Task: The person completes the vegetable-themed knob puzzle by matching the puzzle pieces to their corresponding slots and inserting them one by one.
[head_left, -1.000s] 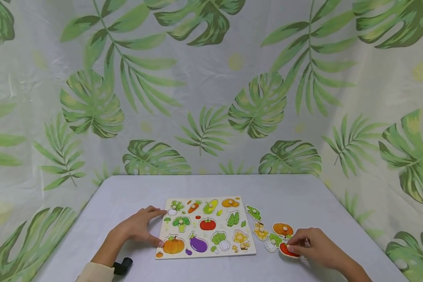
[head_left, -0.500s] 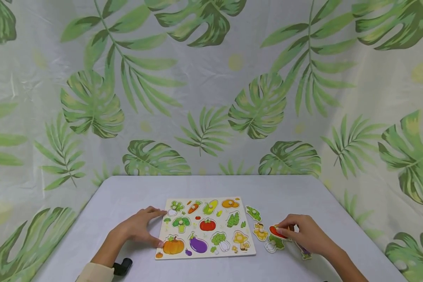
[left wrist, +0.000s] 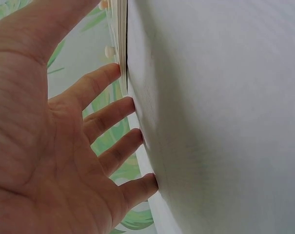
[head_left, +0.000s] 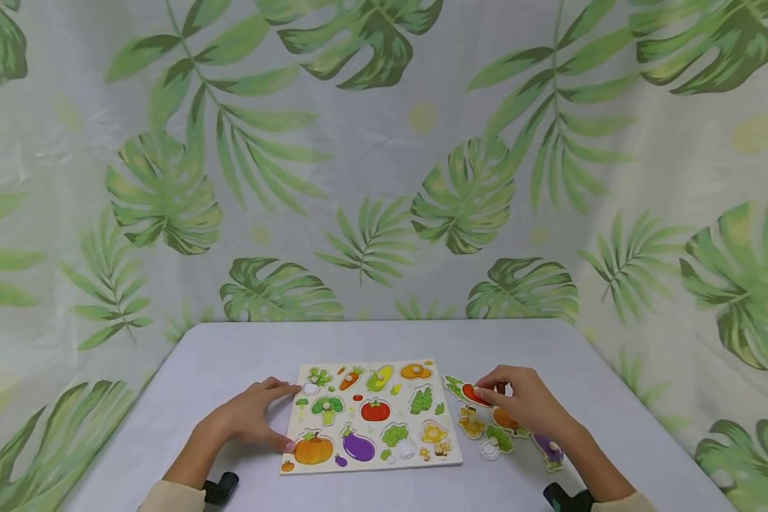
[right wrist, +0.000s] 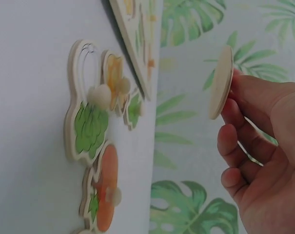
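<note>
My right hand [head_left: 528, 398] pinches a tomato puzzle piece [head_left: 475, 395] above the loose pieces, right of the puzzle board [head_left: 400, 411]. In the right wrist view, the pale wooden back of the tomato piece [right wrist: 221, 85] faces the camera. My left hand [head_left: 256, 414] spreads along the board's left edge, thumb and fingertips touching it. On the board, the turnip-like piece, carrot [head_left: 350, 379], corn [head_left: 380, 378], potato [head_left: 415, 371] and broccoli [head_left: 327, 408] carry knobs. The tomato, pea, pumpkin, eggplant, cabbage and mushroom pictures have none.
Right of the board lie loose knobbed pieces: a pea piece [head_left: 452, 387] partly behind the tomato, a mushroom [head_left: 471, 424], a cabbage [head_left: 490, 446], a pumpkin [head_left: 504, 419] and an eggplant [head_left: 547, 448]. A leaf-patterned curtain [head_left: 371, 142] surrounds the white table [head_left: 358, 341].
My right hand has lifted the tomato piece and carried it away from me and leftwards, uncovering the pumpkin and eggplant pieces. My left hand stays at the board's edge.
</note>
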A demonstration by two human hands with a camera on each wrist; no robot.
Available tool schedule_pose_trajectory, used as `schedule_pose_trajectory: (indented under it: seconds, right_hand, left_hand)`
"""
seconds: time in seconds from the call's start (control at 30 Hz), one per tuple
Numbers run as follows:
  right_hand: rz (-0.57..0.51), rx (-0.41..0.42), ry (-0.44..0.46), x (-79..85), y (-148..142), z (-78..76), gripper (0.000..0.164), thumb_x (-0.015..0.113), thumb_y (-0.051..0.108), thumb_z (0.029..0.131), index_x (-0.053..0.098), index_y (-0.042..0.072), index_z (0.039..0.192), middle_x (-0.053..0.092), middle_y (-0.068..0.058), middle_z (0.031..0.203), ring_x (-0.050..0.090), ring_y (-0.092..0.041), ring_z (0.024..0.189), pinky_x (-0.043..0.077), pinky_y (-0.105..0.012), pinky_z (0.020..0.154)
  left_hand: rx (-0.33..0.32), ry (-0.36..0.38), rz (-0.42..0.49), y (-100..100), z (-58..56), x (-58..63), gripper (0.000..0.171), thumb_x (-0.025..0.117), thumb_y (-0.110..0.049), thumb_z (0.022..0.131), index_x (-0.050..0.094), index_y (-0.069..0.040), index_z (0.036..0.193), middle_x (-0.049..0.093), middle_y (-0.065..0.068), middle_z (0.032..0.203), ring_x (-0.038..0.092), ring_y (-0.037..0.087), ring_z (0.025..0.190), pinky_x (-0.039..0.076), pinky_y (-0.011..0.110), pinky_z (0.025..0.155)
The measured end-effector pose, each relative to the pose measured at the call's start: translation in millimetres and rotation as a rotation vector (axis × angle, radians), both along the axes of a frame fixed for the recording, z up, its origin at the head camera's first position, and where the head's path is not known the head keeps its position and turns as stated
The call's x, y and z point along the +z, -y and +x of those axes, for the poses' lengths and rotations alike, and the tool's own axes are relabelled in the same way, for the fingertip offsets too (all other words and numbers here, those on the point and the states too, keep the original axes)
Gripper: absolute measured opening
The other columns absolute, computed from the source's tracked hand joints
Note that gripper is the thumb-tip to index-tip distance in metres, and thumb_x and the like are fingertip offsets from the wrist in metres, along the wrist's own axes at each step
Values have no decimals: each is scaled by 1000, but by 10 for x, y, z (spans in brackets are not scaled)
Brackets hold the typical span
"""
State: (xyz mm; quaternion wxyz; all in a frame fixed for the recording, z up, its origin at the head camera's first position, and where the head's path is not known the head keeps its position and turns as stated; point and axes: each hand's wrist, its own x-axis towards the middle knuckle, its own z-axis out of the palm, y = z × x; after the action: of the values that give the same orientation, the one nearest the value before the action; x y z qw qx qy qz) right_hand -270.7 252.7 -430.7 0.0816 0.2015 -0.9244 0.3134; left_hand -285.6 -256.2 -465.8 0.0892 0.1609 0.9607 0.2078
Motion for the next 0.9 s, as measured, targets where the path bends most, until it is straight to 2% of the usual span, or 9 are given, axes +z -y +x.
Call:
schedule_pose_trajectory:
  seconds: [0.2,0.47,0.73,0.9]
  right_hand:
    - [-22,-11,13,44,159,-94,11,76,29,94,80,22,101,67,12,86,54,-9,77,48,-22,63]
    - [-51,-7,-22,59,394,-230,13,77,30,93,80,22,103,68,11,88,54,-10,79,47,-22,64]
    - [-92,50,-24,14,620,-291,13,76,31,94,80,21,101,69,10,88,54,-9,77,46,-22,62]
    - [-114,58,-20,-40,747,-317,11,77,30,94,79,21,100,68,10,86,55,-9,75,47,-22,61]
  left_hand:
    - [2,12,-1,3,-1,-7,101,94,-57,61,55,-26,150,49,9,151,45,40,138,40,75,106]
    - [-6,-7,3,5,-8,3,102,93,-59,61,55,-26,149,49,9,151,46,39,138,40,74,106]
    - [-37,-10,15,20,-9,-18,101,93,-58,63,55,-24,150,51,11,149,47,40,137,41,72,107]
    - [-14,-5,18,22,-14,-26,102,94,-59,61,55,-27,150,50,9,150,46,38,138,40,72,108]
